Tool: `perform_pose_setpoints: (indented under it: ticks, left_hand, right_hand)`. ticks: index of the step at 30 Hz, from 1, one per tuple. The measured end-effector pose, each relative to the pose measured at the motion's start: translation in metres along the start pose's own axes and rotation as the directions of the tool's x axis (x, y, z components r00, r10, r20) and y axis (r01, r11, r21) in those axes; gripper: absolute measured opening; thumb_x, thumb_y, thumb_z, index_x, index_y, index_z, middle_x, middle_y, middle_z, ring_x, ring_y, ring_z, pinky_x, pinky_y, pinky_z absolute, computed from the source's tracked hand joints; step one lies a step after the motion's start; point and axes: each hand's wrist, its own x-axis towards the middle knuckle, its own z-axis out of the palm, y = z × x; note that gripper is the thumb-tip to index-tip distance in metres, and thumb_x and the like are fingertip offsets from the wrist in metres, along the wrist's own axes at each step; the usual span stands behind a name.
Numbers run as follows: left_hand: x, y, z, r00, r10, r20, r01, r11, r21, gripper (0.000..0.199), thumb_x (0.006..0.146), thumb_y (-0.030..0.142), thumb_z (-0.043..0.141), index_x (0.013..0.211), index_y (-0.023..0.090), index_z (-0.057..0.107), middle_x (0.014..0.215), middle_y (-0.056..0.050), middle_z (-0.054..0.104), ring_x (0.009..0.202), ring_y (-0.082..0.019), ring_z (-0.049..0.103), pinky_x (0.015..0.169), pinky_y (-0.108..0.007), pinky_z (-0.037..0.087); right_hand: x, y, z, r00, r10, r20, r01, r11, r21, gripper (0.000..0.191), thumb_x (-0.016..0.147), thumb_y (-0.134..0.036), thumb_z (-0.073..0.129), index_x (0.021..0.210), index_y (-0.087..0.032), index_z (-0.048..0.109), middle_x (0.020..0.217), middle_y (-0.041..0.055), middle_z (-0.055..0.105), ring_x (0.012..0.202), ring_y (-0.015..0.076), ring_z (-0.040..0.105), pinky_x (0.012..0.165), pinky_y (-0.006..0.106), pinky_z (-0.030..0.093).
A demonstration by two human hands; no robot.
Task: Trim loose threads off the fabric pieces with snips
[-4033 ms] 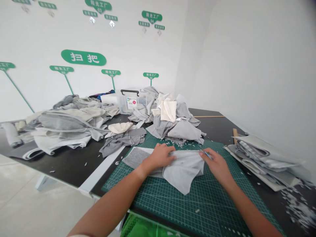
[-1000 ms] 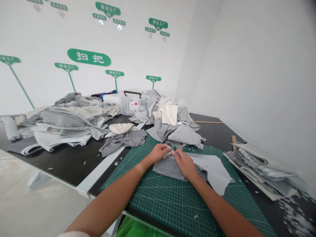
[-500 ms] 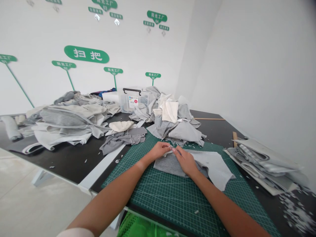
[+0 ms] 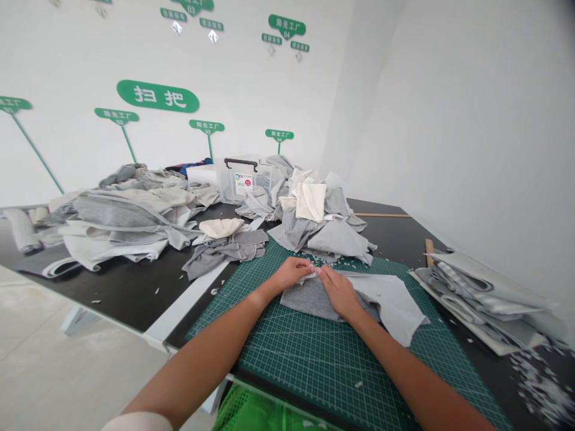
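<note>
A piece of grey fabric (image 4: 308, 301) lies on the green cutting mat (image 4: 287, 353), its lighter side (image 4: 399, 305) spread toward the right. My left hand (image 4: 294, 272) pinches the far edge of this fabric, where a small whitish bit shows at the fingertips. Close beside it, my right hand (image 4: 338, 291) is closed, thumb and finger pinched at the same edge, its palm over the cloth. Whether a small tool is between the fingers is hidden. Tiny pale scraps (image 4: 335, 262) are scattered just beyond the hands.
A heap of grey and cream cloth pieces (image 4: 314, 209) rises behind the mat, beside a clear plastic box (image 4: 245, 179). More fabric (image 4: 121, 221) is piled at left. Folded grey sheets (image 4: 480, 299) are stacked at right, near many loose scraps (image 4: 541, 383). A wooden strip (image 4: 381, 215) lies at the back.
My right fingertips have shifted slightly right, leaving a small gap from the left ones. The fabric stays in place.
</note>
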Motion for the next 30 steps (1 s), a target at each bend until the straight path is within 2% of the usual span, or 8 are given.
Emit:
perform_pose_setpoints:
  ticks: [8, 12, 16, 19, 23, 25, 28, 30]
  left_hand:
    - [0.002, 0.002, 0.000, 0.999, 0.013, -0.038, -0.015, 0.999, -0.037, 0.042, 0.082, 0.051, 0.063, 0.084, 0.010, 0.071, 0.071, -0.001, 0.060, 0.065, -0.011, 0.049, 0.063, -0.022, 0.036]
    - [0.003, 0.005, -0.001, 0.986, 0.011, -0.164, -0.025, 0.996, -0.088, 0.042, 0.081, 0.051, 0.065, 0.085, 0.010, 0.070, 0.071, -0.002, 0.061, 0.064, -0.012, 0.050, 0.060, -0.022, 0.036]
    - [0.001, 0.014, -0.004, 0.959, 0.015, -0.283, -0.055, 0.990, -0.132, 0.040, 0.083, 0.050, 0.063, 0.092, 0.011, 0.071, 0.078, -0.003, 0.065, 0.070, -0.013, 0.055, 0.064, -0.022, 0.040]
    - [0.000, 0.021, -0.007, 0.954, 0.045, -0.297, -0.089, 0.987, -0.136, 0.040, 0.086, 0.050, 0.060, 0.096, 0.013, 0.071, 0.085, -0.004, 0.068, 0.075, -0.015, 0.058, 0.068, -0.023, 0.042]
    - [0.000, 0.030, -0.014, 0.883, 0.127, -0.452, -0.115, 0.992, 0.054, 0.039, 0.091, 0.048, 0.052, 0.100, 0.015, 0.071, 0.089, -0.005, 0.069, 0.081, -0.018, 0.059, 0.075, -0.027, 0.045]
    - [-0.003, 0.036, -0.016, 0.885, 0.183, -0.427, -0.107, 0.975, 0.196, 0.037, 0.091, 0.046, 0.052, 0.105, 0.017, 0.070, 0.096, -0.006, 0.069, 0.089, -0.021, 0.060, 0.083, -0.031, 0.046]
    - [-0.012, 0.049, -0.010, 0.953, 0.217, -0.213, -0.128, 0.921, 0.367, 0.053, 0.082, 0.049, 0.066, 0.127, 0.022, 0.061, 0.125, -0.009, 0.063, 0.115, -0.027, 0.056, 0.102, -0.039, 0.041]
    - [-0.020, 0.055, 0.001, 0.980, 0.192, -0.060, -0.151, 0.899, 0.412, 0.071, 0.074, 0.052, 0.074, 0.136, 0.022, 0.055, 0.135, -0.010, 0.058, 0.123, -0.030, 0.052, 0.106, -0.041, 0.039]
  right_hand:
    - [0.004, 0.003, -0.001, 0.999, 0.018, -0.038, -0.013, 0.993, 0.121, 0.039, 0.098, -0.057, 0.039, 0.107, -0.027, 0.062, 0.095, -0.0003, 0.070, 0.083, 0.0209, 0.064, 0.075, 0.029, 0.044]
    - [0.012, 0.010, 0.001, 1.000, 0.001, -0.020, 0.002, 0.988, 0.154, 0.034, 0.090, -0.052, 0.056, 0.112, -0.027, 0.066, 0.114, 0.0013, 0.070, 0.100, 0.0237, 0.064, 0.087, 0.032, 0.045]
    - [0.017, 0.014, 0.003, 1.000, 0.005, -0.017, -0.002, 0.987, 0.161, 0.037, 0.087, -0.049, 0.060, 0.115, -0.027, 0.067, 0.118, 0.0030, 0.069, 0.101, 0.0246, 0.064, 0.087, 0.033, 0.045]
    - [0.018, 0.013, 0.001, 1.000, 0.003, -0.018, -0.001, 0.988, 0.156, 0.033, 0.086, -0.050, 0.060, 0.106, -0.025, 0.069, 0.106, 0.0031, 0.072, 0.092, 0.0243, 0.064, 0.080, 0.031, 0.045]
    - [0.020, 0.008, -0.011, 1.000, -0.003, -0.023, 0.007, 0.987, 0.162, 0.034, 0.086, -0.051, 0.057, 0.073, -0.021, 0.064, 0.074, 0.0007, 0.066, 0.073, 0.0211, 0.059, 0.067, 0.027, 0.040]
    - [0.022, 0.005, -0.021, 0.999, -0.001, -0.053, 0.010, 0.983, 0.183, 0.035, 0.087, -0.051, 0.057, 0.072, -0.020, 0.061, 0.073, 0.0005, 0.063, 0.073, 0.0201, 0.056, 0.065, 0.026, 0.039]
    - [0.024, -0.004, -0.037, 0.996, 0.015, -0.085, 0.007, 0.966, 0.259, 0.038, 0.090, -0.053, 0.054, 0.073, -0.019, 0.055, 0.065, -0.0016, 0.054, 0.064, 0.0158, 0.050, 0.059, 0.024, 0.037]
    - [0.023, -0.015, -0.046, 0.995, 0.077, -0.058, -0.044, 0.899, 0.437, 0.039, 0.090, -0.055, 0.055, 0.073, -0.020, 0.049, 0.055, -0.0057, 0.040, 0.051, 0.0112, 0.037, 0.048, 0.022, 0.029]
